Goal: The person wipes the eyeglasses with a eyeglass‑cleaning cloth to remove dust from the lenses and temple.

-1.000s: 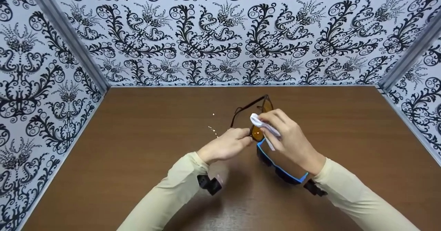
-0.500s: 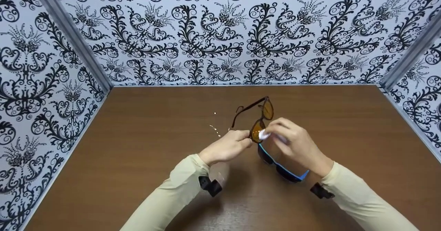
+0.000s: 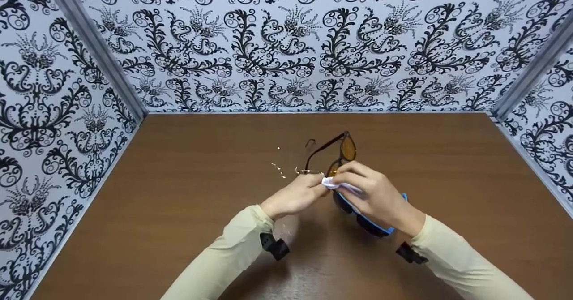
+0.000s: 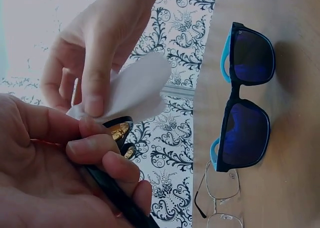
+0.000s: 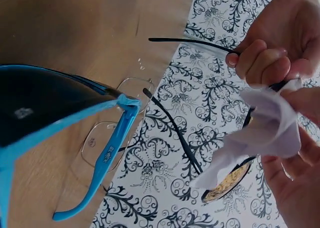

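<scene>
My left hand (image 3: 295, 195) grips a pair of dark-framed sunglasses with amber lenses (image 3: 348, 148) by the near end, its fingers curled round a dark temple (image 4: 120, 200) in the left wrist view. A white cloth (image 5: 265, 123) is pinched between the thumb and fingers of my right hand (image 3: 374, 195). It lies against the near lens, right at the left fingertips, and hides much of that lens in the right wrist view. The far lens shows uncovered. Both hands are raised over the table.
Black sunglasses with blue temples (image 4: 247, 130) rest on the brown wooden table (image 3: 201, 156), below my right hand. Thin wire-rimmed eyeglasses (image 4: 215, 206) lie beside them. Patterned black-and-white panels (image 3: 286, 45) enclose the table at the back and sides.
My right hand has brought the cloth down and left over the near lens to the left fingertips. The amber sunglasses have dipped slightly; the left hand has hardly moved.
</scene>
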The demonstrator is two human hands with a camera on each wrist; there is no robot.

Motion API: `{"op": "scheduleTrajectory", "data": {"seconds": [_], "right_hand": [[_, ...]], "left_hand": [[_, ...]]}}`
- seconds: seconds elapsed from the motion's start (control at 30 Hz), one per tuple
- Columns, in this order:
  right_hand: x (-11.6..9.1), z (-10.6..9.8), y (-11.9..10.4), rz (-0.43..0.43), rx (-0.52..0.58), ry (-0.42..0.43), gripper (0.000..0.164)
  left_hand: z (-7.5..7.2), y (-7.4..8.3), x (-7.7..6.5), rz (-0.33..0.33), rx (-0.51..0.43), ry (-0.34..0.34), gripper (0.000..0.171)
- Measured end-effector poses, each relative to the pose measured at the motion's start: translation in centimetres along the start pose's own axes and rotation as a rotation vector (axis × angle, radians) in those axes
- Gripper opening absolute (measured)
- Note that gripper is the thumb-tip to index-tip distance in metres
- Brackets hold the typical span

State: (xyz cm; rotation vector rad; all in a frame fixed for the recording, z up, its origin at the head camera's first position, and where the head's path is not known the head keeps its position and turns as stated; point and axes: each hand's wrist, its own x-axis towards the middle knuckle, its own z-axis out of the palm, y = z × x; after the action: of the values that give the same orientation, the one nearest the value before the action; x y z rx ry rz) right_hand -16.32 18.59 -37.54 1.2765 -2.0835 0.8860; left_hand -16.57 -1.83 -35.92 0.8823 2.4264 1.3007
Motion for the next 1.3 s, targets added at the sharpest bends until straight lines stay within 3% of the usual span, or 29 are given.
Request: {"op": "scheduleTrajectory", "data": {"seconds": [0.1, 0.23, 0.5, 0.63, 0.87, 0.97, 1.13, 1.3], "right_hand": [[-0.3, -0.2, -0.1, 0.008, -0.004, -0.038, 0.027], [-0.8, -0.6, 0.1, 0.056, -0.089, -0.059, 0.024], [-0.2, -0.6, 0.4, 0.202, -0.164, 0.042, 0.024], [0.3, -0.2, -0.3, 0.193, -0.13, 0.063, 0.024], [-0.2, 0.5, -1.4, 0.085, -0.11, 0.001, 0.03], [-0.6, 0.4, -1.1, 0.126, -0.129, 0.02, 0.028], [-0.5, 0.2, -0.4, 0.203, -0.139, 0.132, 0.026], [0.3, 0.4, -0.8, 0.204, -0.131, 0.173, 0.023]], "left_hand": [[-0.1, 0.0, -0.2, -0.004, 0.001, -0.006, 0.02], [-0.2, 0.0, -0.4, 0.009, 0.019, -0.014, 0.016], [0.0, 0.2, -0.5, 0.054, 0.063, -0.036, 0.017], [0.0, 0.4, -0.5, 0.063, 0.058, -0.033, 0.017], [-0.4, 0.3, -0.8, 0.073, 0.054, 0.026, 0.02], [-0.4, 0.3, -1.0, 0.084, 0.062, 0.033, 0.019], [-0.2, 0.5, -1.3, 0.127, 0.103, 0.004, 0.018], [0.0, 0.9, -1.5, 0.138, 0.154, 0.001, 0.018]]}}
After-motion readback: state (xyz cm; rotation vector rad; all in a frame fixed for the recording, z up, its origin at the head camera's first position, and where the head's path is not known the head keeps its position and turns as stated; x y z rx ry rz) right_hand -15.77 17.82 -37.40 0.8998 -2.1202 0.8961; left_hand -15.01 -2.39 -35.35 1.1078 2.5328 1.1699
